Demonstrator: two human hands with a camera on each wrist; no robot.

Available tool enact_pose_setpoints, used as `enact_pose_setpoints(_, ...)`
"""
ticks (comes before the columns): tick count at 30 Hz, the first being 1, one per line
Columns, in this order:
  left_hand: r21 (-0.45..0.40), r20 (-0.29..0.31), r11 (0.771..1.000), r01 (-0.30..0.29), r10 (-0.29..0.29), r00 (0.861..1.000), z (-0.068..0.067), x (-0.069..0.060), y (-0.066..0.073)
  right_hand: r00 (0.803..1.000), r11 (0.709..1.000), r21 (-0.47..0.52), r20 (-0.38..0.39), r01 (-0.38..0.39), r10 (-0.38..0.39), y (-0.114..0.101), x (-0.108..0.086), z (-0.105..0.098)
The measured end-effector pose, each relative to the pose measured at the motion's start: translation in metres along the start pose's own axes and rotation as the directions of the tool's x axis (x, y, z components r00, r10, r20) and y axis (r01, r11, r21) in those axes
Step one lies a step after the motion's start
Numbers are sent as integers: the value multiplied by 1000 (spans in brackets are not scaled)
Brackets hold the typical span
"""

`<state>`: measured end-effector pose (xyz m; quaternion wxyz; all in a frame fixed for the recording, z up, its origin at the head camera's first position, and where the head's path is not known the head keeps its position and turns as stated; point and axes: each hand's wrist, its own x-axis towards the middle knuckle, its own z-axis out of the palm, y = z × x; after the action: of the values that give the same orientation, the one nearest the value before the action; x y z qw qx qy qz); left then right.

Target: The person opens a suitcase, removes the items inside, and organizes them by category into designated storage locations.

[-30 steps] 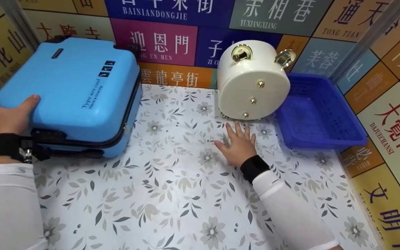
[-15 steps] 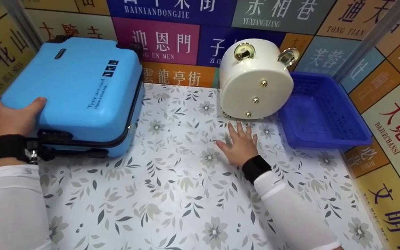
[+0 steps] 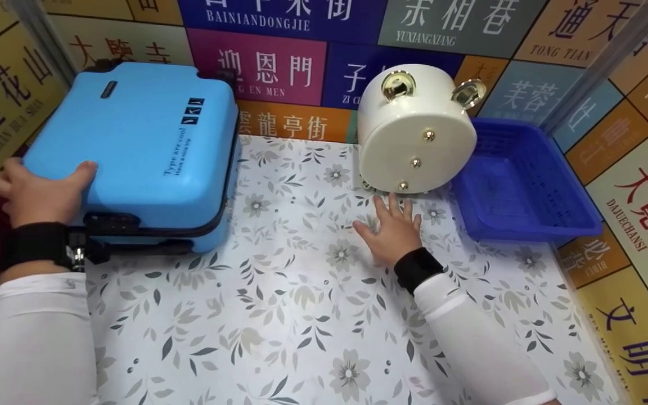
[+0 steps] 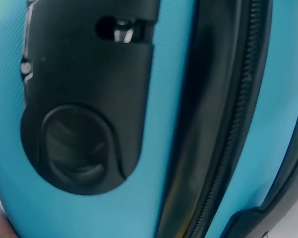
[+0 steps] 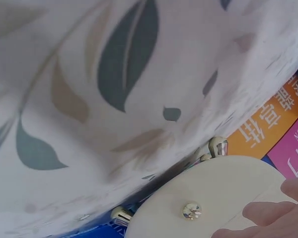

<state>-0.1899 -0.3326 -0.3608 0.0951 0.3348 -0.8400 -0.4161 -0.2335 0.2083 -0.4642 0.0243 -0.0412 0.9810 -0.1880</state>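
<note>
A blue hard-shell suitcase (image 3: 133,135) lies flat at the left of the table. My left hand (image 3: 45,191) is on its near left corner, thumb on the top face, fingers over the left edge. The left wrist view shows the suitcase's black lock panel (image 4: 89,99) and zipper (image 4: 238,99) close up. My right hand (image 3: 394,233) lies with fingers spread on the patterned tablecloth, just in front of a cream round case (image 3: 414,152) with gold knobs. In the right wrist view the fingers (image 5: 273,213) appear beside the cream case (image 5: 213,193).
A blue plastic basket (image 3: 526,185) stands right of the cream case. Panels printed with characters (image 3: 268,67) wall the table at the back and sides. The floral tablecloth (image 3: 279,292) covers the table.
The suitcase has shifted a little to the right together with my left hand. My right hand stays in nearly the same place, fingers still spread.
</note>
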Motion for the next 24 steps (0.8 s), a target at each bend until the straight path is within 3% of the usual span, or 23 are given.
enact_pose_setpoints(8,38,24,999,-8,7,1000,7,-19,7,1000,1000,3,-2,10,-10,-3,-3,-6)
enact_pose_setpoints(15,41,82,999,-28,24,996,12,-32,12,1000,1000,2,-2,12,-12,-4,-3,-6)
enact_pose_setpoints(24,31,61,995,-93,91,994,33,-48,21,1000,1000,21,8,15,-15,-6,-1,-4)
